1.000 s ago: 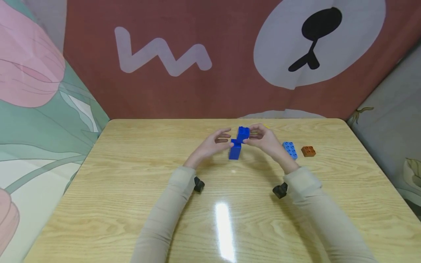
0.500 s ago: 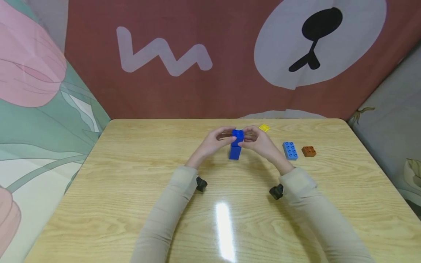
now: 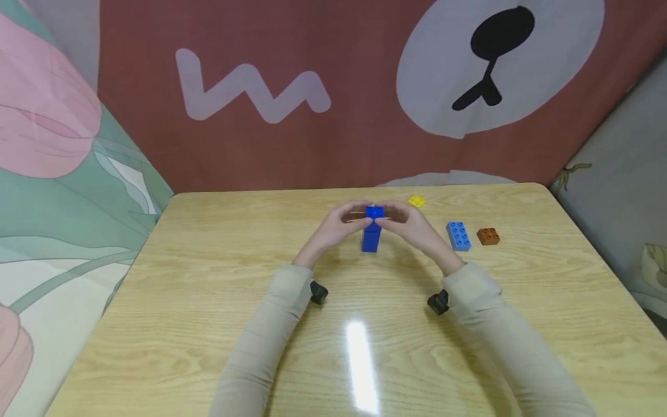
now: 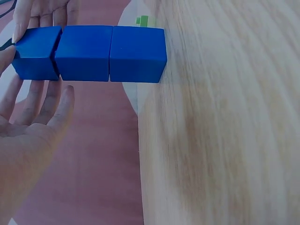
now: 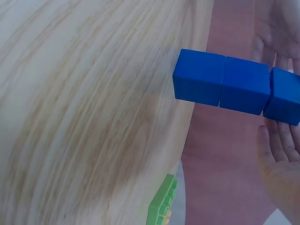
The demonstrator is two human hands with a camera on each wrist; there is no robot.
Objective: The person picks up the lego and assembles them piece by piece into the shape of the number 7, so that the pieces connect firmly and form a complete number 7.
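Note:
Three blue toy building bricks stand stacked on the table. My left hand [image 3: 340, 222] and right hand [image 3: 410, 223] hold the top brick [image 3: 374, 211] from both sides, thumbs on its near side. Their other fingers reach around behind it. Under that brick are the middle brick [image 4: 84, 54] and the bottom brick [image 4: 137, 54]. In the wrist views a thin dark gap shows below the top brick, which sits slightly out of line with the two beneath. The lower two are flush with each other.
Right of the stack lie a light blue brick [image 3: 458, 236] and a brown brick [image 3: 488, 236]. A yellow studded piece [image 3: 417, 201] is near the far edge. In the right wrist view, a green studded piece [image 5: 161, 201] shows. A printed cloth [image 3: 260, 150] hangs behind the table [image 3: 234, 260].
The top brick has moved left from the right hand's hold beside the stack to sit over it. The left hand has joined in holding it, and both thumbs now meet at its front.

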